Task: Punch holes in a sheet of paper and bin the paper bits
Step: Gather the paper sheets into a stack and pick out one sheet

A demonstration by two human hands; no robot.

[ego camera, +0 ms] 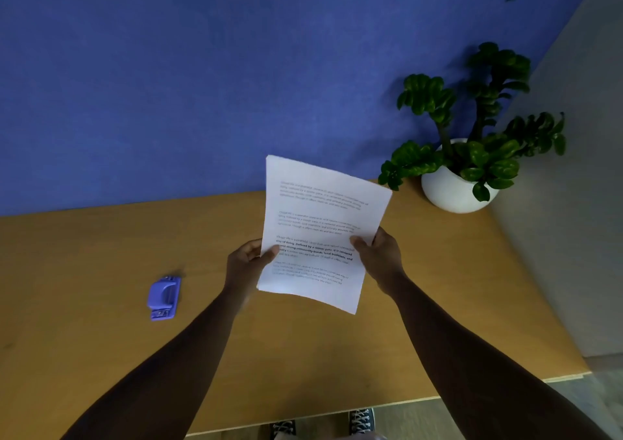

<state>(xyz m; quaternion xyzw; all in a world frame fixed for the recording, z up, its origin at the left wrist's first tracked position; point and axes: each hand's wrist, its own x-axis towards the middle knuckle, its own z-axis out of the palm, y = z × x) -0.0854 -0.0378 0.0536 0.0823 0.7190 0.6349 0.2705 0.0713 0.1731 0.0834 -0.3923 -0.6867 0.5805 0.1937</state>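
A white printed sheet of paper (320,224) is held up above the wooden table (84,254), tilted slightly to the right. My left hand (246,264) pinches its left edge with the thumb on the front. My right hand (379,254) grips its right edge, thumb on the printed side. A purple hole punch (164,298) lies on the table to the left of my left forearm, apart from both hands. No bin is in view.
A green plant in a round white pot (455,190) stands at the table's back right corner. A blue wall (202,68) rises behind the table and a grey wall is at the right. My shoes (360,421) show below the table's front edge.
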